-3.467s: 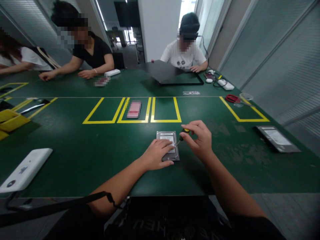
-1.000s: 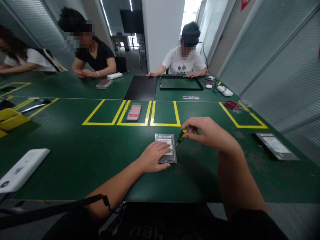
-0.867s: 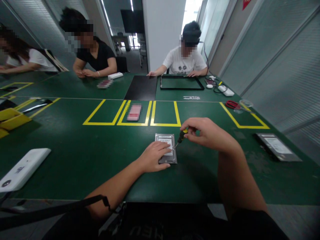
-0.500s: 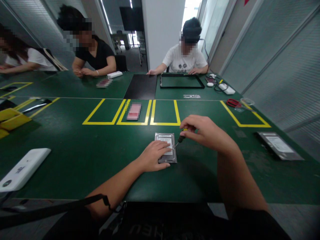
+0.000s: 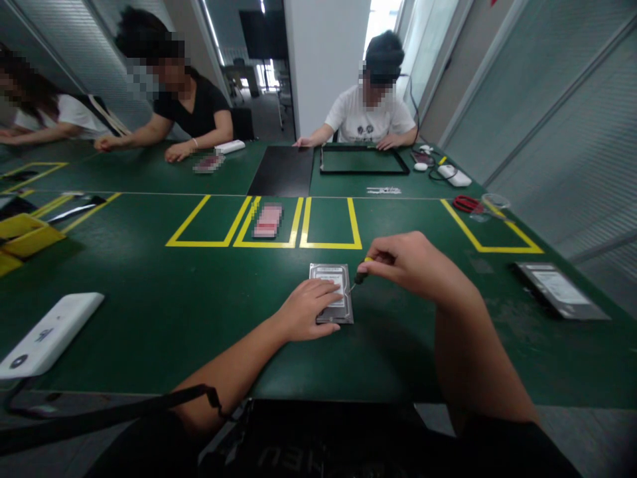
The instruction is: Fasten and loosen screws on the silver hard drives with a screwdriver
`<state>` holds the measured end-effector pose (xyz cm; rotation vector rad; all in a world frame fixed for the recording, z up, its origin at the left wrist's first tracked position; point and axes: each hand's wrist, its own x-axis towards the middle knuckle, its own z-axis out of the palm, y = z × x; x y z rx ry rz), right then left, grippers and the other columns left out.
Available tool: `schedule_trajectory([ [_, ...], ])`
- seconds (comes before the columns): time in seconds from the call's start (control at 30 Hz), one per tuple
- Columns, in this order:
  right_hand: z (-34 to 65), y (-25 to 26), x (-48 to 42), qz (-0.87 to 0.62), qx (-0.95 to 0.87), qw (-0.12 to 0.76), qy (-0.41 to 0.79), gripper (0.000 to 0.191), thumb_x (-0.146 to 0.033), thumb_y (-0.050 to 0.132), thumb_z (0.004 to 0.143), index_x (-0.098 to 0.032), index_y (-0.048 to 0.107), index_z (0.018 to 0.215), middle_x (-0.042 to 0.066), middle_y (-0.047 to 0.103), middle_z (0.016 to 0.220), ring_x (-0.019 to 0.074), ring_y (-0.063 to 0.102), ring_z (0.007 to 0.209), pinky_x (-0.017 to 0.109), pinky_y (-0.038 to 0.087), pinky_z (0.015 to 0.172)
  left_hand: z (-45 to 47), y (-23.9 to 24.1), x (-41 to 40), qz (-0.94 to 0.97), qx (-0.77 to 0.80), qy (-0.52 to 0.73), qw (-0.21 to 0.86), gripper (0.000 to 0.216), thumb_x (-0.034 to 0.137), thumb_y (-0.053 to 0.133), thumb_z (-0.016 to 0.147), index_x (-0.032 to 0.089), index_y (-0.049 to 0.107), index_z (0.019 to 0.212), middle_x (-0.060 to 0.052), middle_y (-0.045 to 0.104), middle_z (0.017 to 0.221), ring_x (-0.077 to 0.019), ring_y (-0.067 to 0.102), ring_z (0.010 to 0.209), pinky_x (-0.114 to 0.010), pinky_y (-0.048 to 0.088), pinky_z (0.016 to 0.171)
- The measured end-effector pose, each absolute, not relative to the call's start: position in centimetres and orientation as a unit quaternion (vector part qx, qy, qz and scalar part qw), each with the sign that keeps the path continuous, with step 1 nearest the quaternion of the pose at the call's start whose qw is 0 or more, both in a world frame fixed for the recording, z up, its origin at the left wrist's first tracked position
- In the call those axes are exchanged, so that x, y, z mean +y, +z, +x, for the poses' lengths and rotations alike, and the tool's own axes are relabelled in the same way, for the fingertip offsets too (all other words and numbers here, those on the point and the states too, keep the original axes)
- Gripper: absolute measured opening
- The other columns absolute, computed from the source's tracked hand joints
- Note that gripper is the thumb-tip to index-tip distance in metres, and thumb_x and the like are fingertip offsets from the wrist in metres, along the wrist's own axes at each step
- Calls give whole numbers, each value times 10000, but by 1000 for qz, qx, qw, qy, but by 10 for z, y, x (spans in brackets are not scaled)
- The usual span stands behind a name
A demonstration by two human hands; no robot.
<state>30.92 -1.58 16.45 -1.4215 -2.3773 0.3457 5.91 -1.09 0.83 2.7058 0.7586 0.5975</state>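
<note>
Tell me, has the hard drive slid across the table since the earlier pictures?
No. The hard drive stays just below the nearest yellow taped box, under the left hand; the right hand holds a screwdriver at its edge.

A long table [image 5: 124, 279] topped in dark green and marked with yellow tape rectangles [image 5: 331, 245] is seen filling the room. Glass partitions [image 5: 547, 119] with blinds are set along the right side. A white pillar [image 5: 323, 60] is placed at the far end, flanked by a bright window [image 5: 383, 16] and an opening lit by a ceiling strip light [image 5: 209, 30]. Grey floor [image 5: 587, 431] is glimpsed at lower right.
</note>
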Motion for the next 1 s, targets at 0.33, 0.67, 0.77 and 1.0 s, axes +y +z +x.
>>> schedule_trajectory([
  [0.33,311,160,-15,-395,-902,167,57,252,-164,482,964,-125,693,1096,86,655,1051,190,601,946,295,446,860,60,9,-11,934,258,210,132,636,543,662,825,215,549,1359,-115,535,1451,-304,481,1348,-508,342,1145],
  [0.67,303,156,-10,-411,-888,192,78,204,-288,610,960,-178,728,1085,76,617,984,179,574,919,284,453,838,59,8,-11,935,256,205,135,632,542,664,825,222,549,1358,-119,531,1454,-308,473,1353,-518,332,1149],
  [0.77,301,154,-9,-418,-885,198,59,181,-261,591,971,-162,733,1021,74,617,933,179,573,901,283,449,818,60,8,-10,936,256,203,134,641,542,668,823,221,543,1364,-116,531,1454,-300,468,1359,-510,324,1157],
  [1.0,309,155,-12,-448,-868,199,79,219,-195,666,880,-143,682,1092,53,683,991,160,622,831,262,467,761,59,6,-10,935,257,206,134,655,544,678,812,224,542,1367,-117,542,1442,-308,482,1346,-514,342,1141],
])
